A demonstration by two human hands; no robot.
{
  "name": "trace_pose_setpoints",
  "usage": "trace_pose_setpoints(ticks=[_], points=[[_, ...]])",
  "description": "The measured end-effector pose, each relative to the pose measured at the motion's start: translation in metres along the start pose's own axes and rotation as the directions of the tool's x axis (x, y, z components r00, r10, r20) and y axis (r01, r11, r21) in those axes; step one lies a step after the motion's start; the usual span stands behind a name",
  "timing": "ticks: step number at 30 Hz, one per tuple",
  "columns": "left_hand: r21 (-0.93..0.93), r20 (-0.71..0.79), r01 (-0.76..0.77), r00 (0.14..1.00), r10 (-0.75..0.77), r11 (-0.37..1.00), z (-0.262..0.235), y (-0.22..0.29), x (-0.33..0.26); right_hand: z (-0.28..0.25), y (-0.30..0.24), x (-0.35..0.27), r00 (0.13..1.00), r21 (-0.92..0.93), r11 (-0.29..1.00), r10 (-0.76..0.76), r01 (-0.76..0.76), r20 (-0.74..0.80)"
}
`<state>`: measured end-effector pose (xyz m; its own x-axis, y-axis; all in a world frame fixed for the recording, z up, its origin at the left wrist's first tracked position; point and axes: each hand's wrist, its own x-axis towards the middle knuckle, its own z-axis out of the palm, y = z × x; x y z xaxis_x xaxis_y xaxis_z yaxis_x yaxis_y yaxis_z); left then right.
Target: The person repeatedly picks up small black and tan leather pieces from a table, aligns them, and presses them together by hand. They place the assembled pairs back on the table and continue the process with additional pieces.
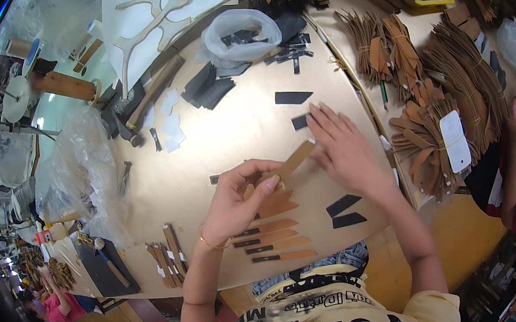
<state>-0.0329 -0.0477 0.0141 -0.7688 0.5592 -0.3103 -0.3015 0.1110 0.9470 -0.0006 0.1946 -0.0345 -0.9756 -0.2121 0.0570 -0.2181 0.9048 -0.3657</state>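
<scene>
Pinched between the thumb and fingers of my left hand is a tan leather strip, its pale-tipped end slanting up to the right. Flat on the table lies my right hand, fingers stretched out, with the fingertips at a small black strip. Just beyond them is another black strip. Two more black pieces form a V below my right forearm. Under and beside my left hand, several tan leather strips with black ends lie in a row, next to overlapping plain strips.
A clear plastic bag holding black pieces stands at the back, near a black stack. A long-handled hammer lies left. Brown leather bundles cover the right table; another person's arm is beyond. Leather strips rest front left.
</scene>
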Motion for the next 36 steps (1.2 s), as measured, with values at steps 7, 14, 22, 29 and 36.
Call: trace_pose_setpoints(ticks=[7, 14, 22, 29, 36], points=[[-0.029, 0.167, 0.032, 0.986, -0.027, 0.999, 0.003, 0.006, 0.017, -0.005, -0.014, -0.038, 0.967, 0.546, 0.819, 0.248, -0.174, -0.064], [0.288, 0.213, -0.044, 0.977, -0.019, 0.957, 0.022, 0.004, 0.029, -0.034, -0.012, -0.048, 0.921, 0.973, -0.061, 0.315, -0.221, 0.229], [0.258, 0.028, 0.069, 0.996, -0.079, 0.964, 0.056, -0.018, -0.007, -0.038, -0.007, -0.084, 0.841, 0.879, 0.163, 0.411, -0.449, 0.353], [0.161, -0.152, 0.185, 0.975, -0.161, 0.970, 0.096, -0.048, -0.056, -0.029, -0.018, -0.115, 0.804, 0.775, 0.311, 0.448, -0.551, 0.392], [0.150, -0.247, 0.147, 0.963, -0.107, 0.978, 0.097, -0.063, -0.056, -0.027, -0.024, -0.111, 0.811, 0.716, 0.432, 0.484, -0.548, 0.328]])
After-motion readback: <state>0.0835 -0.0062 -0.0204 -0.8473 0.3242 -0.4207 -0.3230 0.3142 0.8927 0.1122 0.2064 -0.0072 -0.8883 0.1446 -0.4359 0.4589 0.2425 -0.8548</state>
